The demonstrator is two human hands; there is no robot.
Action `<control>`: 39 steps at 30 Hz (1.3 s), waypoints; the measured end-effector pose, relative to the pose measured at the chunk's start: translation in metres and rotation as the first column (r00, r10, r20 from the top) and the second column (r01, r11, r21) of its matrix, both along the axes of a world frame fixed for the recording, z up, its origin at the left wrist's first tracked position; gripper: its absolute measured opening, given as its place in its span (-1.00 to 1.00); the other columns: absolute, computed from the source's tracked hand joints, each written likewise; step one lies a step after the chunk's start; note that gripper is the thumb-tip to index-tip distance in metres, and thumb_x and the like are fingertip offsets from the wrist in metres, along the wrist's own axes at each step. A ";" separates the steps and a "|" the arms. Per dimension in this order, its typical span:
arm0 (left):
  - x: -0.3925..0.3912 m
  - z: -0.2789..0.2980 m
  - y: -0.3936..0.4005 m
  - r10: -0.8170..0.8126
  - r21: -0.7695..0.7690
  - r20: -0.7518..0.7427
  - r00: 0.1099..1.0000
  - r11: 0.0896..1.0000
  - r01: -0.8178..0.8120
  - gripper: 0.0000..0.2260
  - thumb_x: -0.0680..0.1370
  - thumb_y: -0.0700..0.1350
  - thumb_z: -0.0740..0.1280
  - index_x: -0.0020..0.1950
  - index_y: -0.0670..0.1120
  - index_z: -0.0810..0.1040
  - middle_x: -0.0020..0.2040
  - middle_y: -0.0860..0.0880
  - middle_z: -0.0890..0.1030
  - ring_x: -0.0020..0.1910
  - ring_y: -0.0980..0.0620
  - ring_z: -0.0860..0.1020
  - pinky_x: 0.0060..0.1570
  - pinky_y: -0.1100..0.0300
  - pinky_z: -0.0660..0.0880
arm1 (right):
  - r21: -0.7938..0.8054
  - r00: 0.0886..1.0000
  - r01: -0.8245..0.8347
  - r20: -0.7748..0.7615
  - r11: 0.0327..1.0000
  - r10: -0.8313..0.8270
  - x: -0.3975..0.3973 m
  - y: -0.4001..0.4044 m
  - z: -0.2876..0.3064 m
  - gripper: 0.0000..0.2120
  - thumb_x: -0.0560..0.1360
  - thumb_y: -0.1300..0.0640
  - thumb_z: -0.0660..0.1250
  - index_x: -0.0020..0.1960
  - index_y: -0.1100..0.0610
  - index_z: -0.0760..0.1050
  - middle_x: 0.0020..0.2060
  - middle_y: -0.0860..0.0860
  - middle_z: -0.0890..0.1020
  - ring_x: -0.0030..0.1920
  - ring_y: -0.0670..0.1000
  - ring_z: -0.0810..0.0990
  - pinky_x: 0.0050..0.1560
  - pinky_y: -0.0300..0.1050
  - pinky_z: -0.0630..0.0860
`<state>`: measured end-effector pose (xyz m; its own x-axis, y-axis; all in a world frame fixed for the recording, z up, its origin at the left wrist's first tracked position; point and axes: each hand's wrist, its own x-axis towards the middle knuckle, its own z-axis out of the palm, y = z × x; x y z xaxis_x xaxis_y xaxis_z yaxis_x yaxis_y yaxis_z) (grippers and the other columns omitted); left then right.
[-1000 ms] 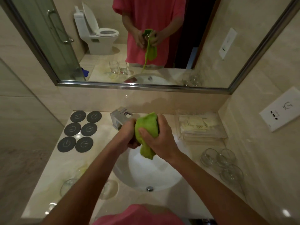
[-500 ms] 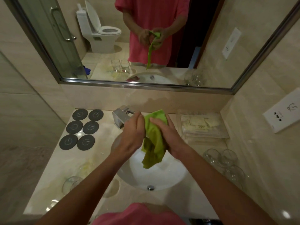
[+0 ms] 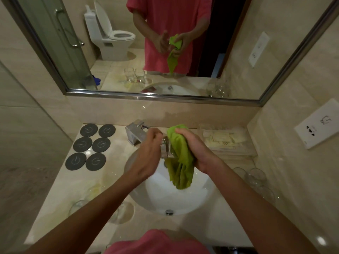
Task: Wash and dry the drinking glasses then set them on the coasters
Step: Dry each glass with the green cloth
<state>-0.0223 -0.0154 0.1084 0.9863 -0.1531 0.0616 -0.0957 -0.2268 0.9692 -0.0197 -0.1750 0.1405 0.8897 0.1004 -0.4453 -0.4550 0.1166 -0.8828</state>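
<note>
- The person has a glass (image 3: 166,148) held over the sink (image 3: 201,197), left hand (image 3: 148,154) on one side and right hand (image 3: 194,149) working a green cloth (image 3: 180,162) against the other; drying looks to be the step in hand
- Left fingers are curled round the glass, though exactly how they sit on it can't be made out; right fingers are bunched up on the cloth, pinching it to the glass
- Biggest risk looks like a slip: a wet glass with the cloth twisting against it could pop out of the left hand and smash in the sink or knock the tap (image 3: 136,132) just beside it
- The cloth's loose tail hangs down into the basin, so it could soak up water and leave the glass streaky
- The six coasters (image 3: 90,146) sit bare at the back left of the bench (image 3: 55,213), and glasses stand near the left forearm (image 3: 121,213) and by the right one (image 3: 255,177), so a careless elbow on the way over could tip one
</note>
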 end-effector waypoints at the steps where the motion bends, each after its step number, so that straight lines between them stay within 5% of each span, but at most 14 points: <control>1: 0.003 0.005 -0.004 0.006 -0.132 -0.281 0.960 0.990 -0.044 -0.53 0.66 0.22 -0.02 -0.04 -0.10 0.48 -0.25 -0.07 0.57 -0.30 -0.08 0.53 -0.36 0.04 0.48 | -0.102 0.997 0.031 0.074 0.994 -0.024 -0.001 0.002 -0.001 -0.68 0.54 -0.10 0.38 0.17 0.07 0.60 0.07 0.13 0.70 0.10 0.15 0.68 0.24 0.19 0.58; 4: 0.012 0.010 -0.003 -0.128 -0.306 -0.745 0.654 0.938 -0.165 -0.53 0.61 0.20 0.10 -0.20 -0.14 0.54 -0.38 -0.13 0.53 -0.47 -0.05 0.48 -0.49 0.22 0.37 | -0.312 0.953 0.093 0.302 0.946 0.006 -0.008 0.010 -0.001 -0.83 0.56 -0.03 0.39 0.06 0.04 0.57 -0.06 0.01 0.68 -0.02 0.01 0.67 0.08 0.04 0.62; 6: 0.014 0.007 -0.004 -0.091 -0.297 -0.740 0.666 0.933 -0.202 -0.64 0.58 0.12 0.17 -0.25 -0.10 0.49 -0.41 -0.10 0.47 -0.51 -0.01 0.45 -0.52 0.22 0.34 | -0.358 0.918 0.130 0.395 0.924 0.024 -0.012 0.017 -0.005 -0.85 0.57 -0.01 0.38 0.02 0.06 0.54 -0.14 -0.02 0.66 -0.11 -0.04 0.64 -0.04 -0.07 0.58; 8: 0.008 0.007 -0.013 0.039 -0.243 -0.607 0.794 0.942 -0.232 -0.66 0.60 0.09 0.14 -0.24 -0.08 0.48 -0.38 -0.08 0.46 -0.49 0.02 0.45 -0.51 0.14 0.37 | -0.345 0.900 0.235 0.430 0.909 -0.070 -0.014 0.024 -0.006 -0.88 0.57 0.00 0.36 0.01 0.04 0.53 -0.16 -0.05 0.64 -0.14 -0.06 0.63 -0.07 -0.11 0.56; 11: -0.010 0.003 -0.022 0.176 -0.022 -0.028 0.984 0.984 -0.177 -0.72 0.70 -0.01 0.04 0.01 -0.14 0.45 -0.17 -0.09 0.50 -0.28 0.10 0.47 -0.30 0.21 0.47 | -0.206 0.927 0.311 0.279 0.928 -0.249 -0.008 0.026 -0.007 -0.81 0.56 -0.05 0.35 0.04 0.06 0.58 -0.15 -0.02 0.67 -0.10 0.00 0.65 0.01 0.01 0.60; 13: -0.015 -0.002 -0.014 0.025 0.132 0.302 0.953 0.989 -0.068 -0.75 0.68 0.05 0.06 0.13 -0.08 0.40 -0.07 -0.05 0.48 -0.18 0.12 0.46 -0.20 0.35 0.41 | -0.038 0.972 0.234 0.043 0.971 -0.233 -0.002 0.019 -0.005 -0.66 0.51 -0.11 0.35 0.10 0.13 0.63 -0.14 0.05 0.69 -0.09 0.06 0.67 -0.01 0.03 0.61; 17: -0.005 -0.021 0.002 -0.204 0.399 0.477 0.855 0.917 -0.003 -0.65 0.65 0.10 0.08 0.25 -0.13 0.39 0.00 0.03 0.39 -0.16 0.12 0.36 -0.14 0.32 0.33 | 0.017 0.984 0.176 -0.040 0.984 -0.175 -0.002 0.010 -0.005 -0.62 0.50 -0.12 0.36 0.11 0.16 0.65 -0.13 0.08 0.70 -0.12 0.05 0.67 -0.09 -0.05 0.60; 20: -0.002 -0.010 -0.014 0.051 0.072 0.123 0.991 0.996 -0.060 -0.63 0.65 0.11 0.04 0.03 -0.16 0.45 -0.17 0.01 0.48 -0.25 0.08 0.47 -0.27 0.31 0.39 | -0.043 0.955 0.281 0.115 0.959 -0.275 -0.007 0.018 -0.005 -0.78 0.53 -0.04 0.37 0.01 0.10 0.63 -0.14 0.03 0.69 -0.11 0.03 0.67 -0.06 -0.03 0.62; 23: 0.010 0.002 -0.020 -0.039 -0.359 -0.603 0.797 0.905 -0.228 -0.56 0.65 0.15 0.07 0.02 -0.14 0.58 -0.15 -0.18 0.64 -0.21 -0.10 0.62 -0.37 0.09 0.55 | -0.240 0.905 0.328 0.356 0.914 -0.232 -0.013 0.022 -0.005 -0.88 0.55 -0.03 0.37 -0.03 0.01 0.57 -0.16 -0.08 0.66 -0.13 -0.09 0.64 -0.04 -0.09 0.60; 25: 0.009 0.010 -0.020 0.008 -0.244 -0.517 0.856 0.957 -0.157 -0.61 0.68 0.07 0.06 0.11 -0.16 0.56 0.01 -0.26 0.63 -0.05 -0.17 0.64 -0.32 -0.05 0.62 | -0.294 0.874 0.342 0.450 0.893 -0.186 -0.017 0.025 -0.006 -0.91 0.57 -0.02 0.35 -0.04 -0.02 0.53 -0.21 -0.12 0.62 -0.19 -0.18 0.61 -0.09 -0.17 0.55; 28: -0.006 0.011 -0.022 0.153 -0.116 -0.071 0.986 0.980 -0.160 -0.66 0.71 -0.01 0.04 0.02 -0.24 0.45 -0.13 -0.24 0.51 -0.18 -0.03 0.54 -0.22 -0.11 0.58 | -0.263 0.881 0.330 0.430 0.907 -0.196 -0.017 0.026 -0.001 -0.91 0.60 0.00 0.32 -0.01 0.01 0.53 -0.19 -0.08 0.62 -0.18 -0.12 0.60 -0.05 -0.12 0.56; 32: -0.008 -0.010 -0.009 -0.036 0.081 0.459 0.888 0.997 -0.001 -0.71 0.69 0.09 0.05 0.09 -0.10 0.41 -0.10 -0.04 0.47 -0.17 0.02 0.47 -0.15 0.21 0.44 | -0.147 0.951 0.220 0.253 0.964 -0.178 -0.010 0.018 0.007 -0.83 0.57 -0.08 0.33 0.02 0.00 0.60 -0.10 -0.01 0.70 -0.04 0.01 0.68 0.12 0.07 0.61; 36: -0.009 -0.004 -0.011 0.062 -0.055 0.297 0.953 0.997 -0.048 -0.75 0.68 -0.02 0.05 -0.03 -0.14 0.40 -0.21 -0.01 0.43 -0.29 0.10 0.41 -0.28 0.23 0.41 | -0.222 0.946 0.186 0.303 0.957 -0.113 -0.014 0.018 0.009 -0.83 0.62 -0.12 0.27 0.08 -0.06 0.54 -0.02 -0.04 0.67 0.01 -0.05 0.64 0.09 -0.07 0.56; 39: -0.003 0.008 -0.015 0.123 -0.160 -0.070 0.990 0.978 -0.133 -0.70 0.68 -0.01 0.02 -0.09 -0.16 0.39 -0.20 -0.13 0.44 -0.26 0.05 0.45 -0.35 0.12 0.49 | -0.375 0.869 0.244 0.494 0.895 -0.030 -0.019 0.025 0.003 -0.77 0.61 -0.19 0.21 0.10 -0.07 0.48 -0.02 -0.03 0.60 0.00 -0.06 0.60 0.07 -0.07 0.53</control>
<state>-0.0257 -0.0306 0.1159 0.9997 -0.0182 0.0157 -0.0170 -0.0711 0.9973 -0.0384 -0.1504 0.1434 0.9894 -0.1351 0.0527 0.0136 -0.2757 -0.9611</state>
